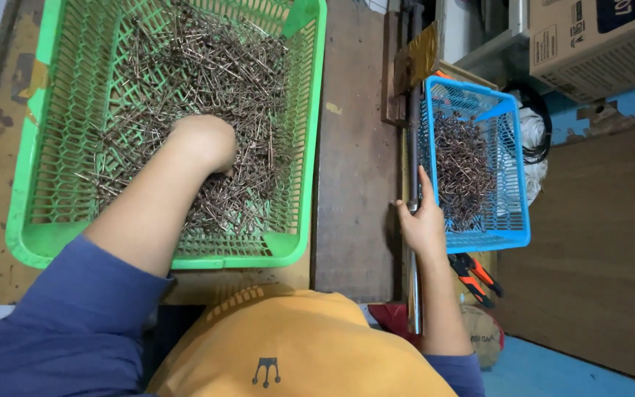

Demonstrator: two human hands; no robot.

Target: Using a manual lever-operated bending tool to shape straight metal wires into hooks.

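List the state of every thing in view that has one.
Green basket: partly filled with metal pins.
Blue basket: partly filled with darker pins.
Left hand: curled down into the pins, fingers hidden.
Right hand: resting on the metal rod.
Pliers: lying unused.
Cardboard box: closed.

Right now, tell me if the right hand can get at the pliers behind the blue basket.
Probably yes. The right hand rests on the metal bar by the blue basket, and the pliers lie just past the wrist, uncovered. Nothing blocks them; the hand would only have to let go of the bar and draw back.
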